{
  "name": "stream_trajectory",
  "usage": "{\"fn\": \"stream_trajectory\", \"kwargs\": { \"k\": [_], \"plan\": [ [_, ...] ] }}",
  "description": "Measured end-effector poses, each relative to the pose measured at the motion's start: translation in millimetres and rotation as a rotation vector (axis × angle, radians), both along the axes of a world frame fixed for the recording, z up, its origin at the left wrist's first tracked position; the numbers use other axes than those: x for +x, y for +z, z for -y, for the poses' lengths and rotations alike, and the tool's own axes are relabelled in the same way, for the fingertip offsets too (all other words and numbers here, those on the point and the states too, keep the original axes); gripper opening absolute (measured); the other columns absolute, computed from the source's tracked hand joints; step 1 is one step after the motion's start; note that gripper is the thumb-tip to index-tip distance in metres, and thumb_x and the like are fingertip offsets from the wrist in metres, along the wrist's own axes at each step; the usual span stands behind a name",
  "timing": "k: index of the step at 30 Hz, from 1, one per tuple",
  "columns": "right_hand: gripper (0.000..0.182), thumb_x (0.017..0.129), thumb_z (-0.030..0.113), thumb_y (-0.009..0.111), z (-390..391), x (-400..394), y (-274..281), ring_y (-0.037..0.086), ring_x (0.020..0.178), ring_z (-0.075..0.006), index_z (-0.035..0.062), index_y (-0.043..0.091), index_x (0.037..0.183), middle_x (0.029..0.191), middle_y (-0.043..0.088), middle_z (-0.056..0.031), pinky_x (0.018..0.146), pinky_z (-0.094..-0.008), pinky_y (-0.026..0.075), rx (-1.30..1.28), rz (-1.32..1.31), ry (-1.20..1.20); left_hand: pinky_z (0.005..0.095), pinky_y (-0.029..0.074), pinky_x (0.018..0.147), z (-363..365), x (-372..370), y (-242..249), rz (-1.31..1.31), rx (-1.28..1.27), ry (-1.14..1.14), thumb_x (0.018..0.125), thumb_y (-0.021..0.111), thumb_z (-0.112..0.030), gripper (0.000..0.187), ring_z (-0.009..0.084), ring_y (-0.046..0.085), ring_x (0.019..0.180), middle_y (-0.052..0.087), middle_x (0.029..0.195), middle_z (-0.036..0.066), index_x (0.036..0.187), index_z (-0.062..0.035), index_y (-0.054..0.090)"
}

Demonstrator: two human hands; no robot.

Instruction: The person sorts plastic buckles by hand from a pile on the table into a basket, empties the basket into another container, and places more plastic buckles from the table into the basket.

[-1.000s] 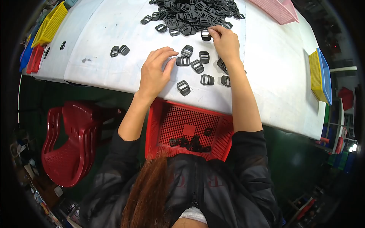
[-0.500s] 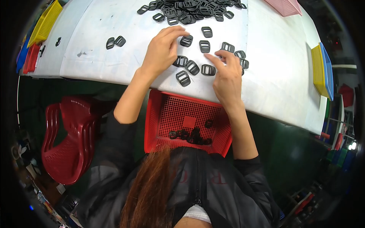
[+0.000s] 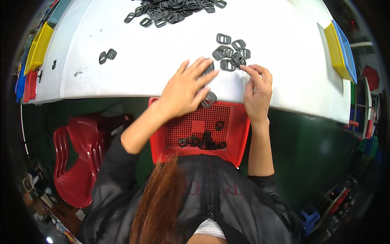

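Note:
My left hand [image 3: 185, 87] lies spread over the table's front edge, palm down and slightly blurred. One black plastic strap buckle [image 3: 209, 99] is by its thumb at the edge, above the red mesh basket [image 3: 152, 134]. Another dark buckle [image 3: 210, 68] shows partly under its fingers. To the right, my right hand [image 3: 258, 91] has bent fingers apart, the index fingertip touching a tilted buckle [image 3: 238, 60] at the near side of a small cluster. Several buckles [image 3: 223, 38] lie in that cluster, some overlapping. More small black pieces [image 3: 205, 142] rest in the basket.
A large heap of black buckles [image 3: 170, 10] sits at the back. Two buckles [image 3: 107, 55] lie at left. Yellow baskets [image 3: 39, 46] and a blue-and-yellow basket pair [image 3: 340, 53] stand at the table's sides. A dark red chair [image 3: 79, 162] is below left.
My left hand has come down to the table edge, with buckles under and beside it. My right hand has moved slightly right and down. Several buckles now sit closer together. The view has shifted.

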State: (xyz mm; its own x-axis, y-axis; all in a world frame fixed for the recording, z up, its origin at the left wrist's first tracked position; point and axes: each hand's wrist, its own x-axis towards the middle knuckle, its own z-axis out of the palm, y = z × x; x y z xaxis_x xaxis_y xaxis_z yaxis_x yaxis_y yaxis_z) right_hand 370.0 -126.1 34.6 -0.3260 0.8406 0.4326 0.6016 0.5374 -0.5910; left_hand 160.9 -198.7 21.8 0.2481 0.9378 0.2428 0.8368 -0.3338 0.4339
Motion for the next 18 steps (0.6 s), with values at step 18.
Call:
{"fn": "stream_trajectory", "kwargs": {
  "k": [18],
  "plan": [
    [0.020, 0.074, 0.019, 0.078, -14, -21, -23, 0.055, 0.099, -0.0157, 0.0161, 0.073, 0.093, 0.101, 0.065, 0.0071, 0.086, -0.0341, 0.033, 0.438, 0.296, -0.016, 0.0321, 0.048, 0.076, -55, 2, 1, 0.079, 0.321, 0.196, 0.083, 0.068, -0.010, 0.025, 0.0210, 0.061, 0.089, 0.071, 0.096, 0.003, 0.108, -0.0117, 0.071]
  ]
}}
